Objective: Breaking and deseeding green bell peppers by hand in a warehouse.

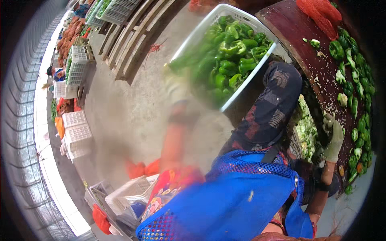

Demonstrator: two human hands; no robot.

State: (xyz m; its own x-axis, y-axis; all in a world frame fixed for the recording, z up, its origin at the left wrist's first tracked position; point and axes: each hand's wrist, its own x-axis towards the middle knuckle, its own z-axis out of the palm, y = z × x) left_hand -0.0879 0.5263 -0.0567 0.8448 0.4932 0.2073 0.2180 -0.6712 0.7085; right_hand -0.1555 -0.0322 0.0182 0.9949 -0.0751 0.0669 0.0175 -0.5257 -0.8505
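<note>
My left hand (177, 86), in a pale glove, is smeared by motion at the near left side of a white plastic crate (248, 94). Its fingers are too blurred to read. Green bell peppers (229, 68) heap the crate, some of them split or cored; those nearest the hand are blurred as well. On the right, my right hand (333, 138) in a light glove is at the edge of a dark red table (297, 40). Its fingers look loosely bent and apart, with nothing visible in them. Pale green pepper cores and scraps (306, 132) are piled beside it, below the table edge.
More green peppers (362, 88) line the table's far side, near a red mesh sack (319, 16). Pepper seeds and bits litter the tabletop. A wooden pallet (134, 36) lies on the concrete floor. White crates (76, 130) stand at left, another crate (128, 195) at lower left.
</note>
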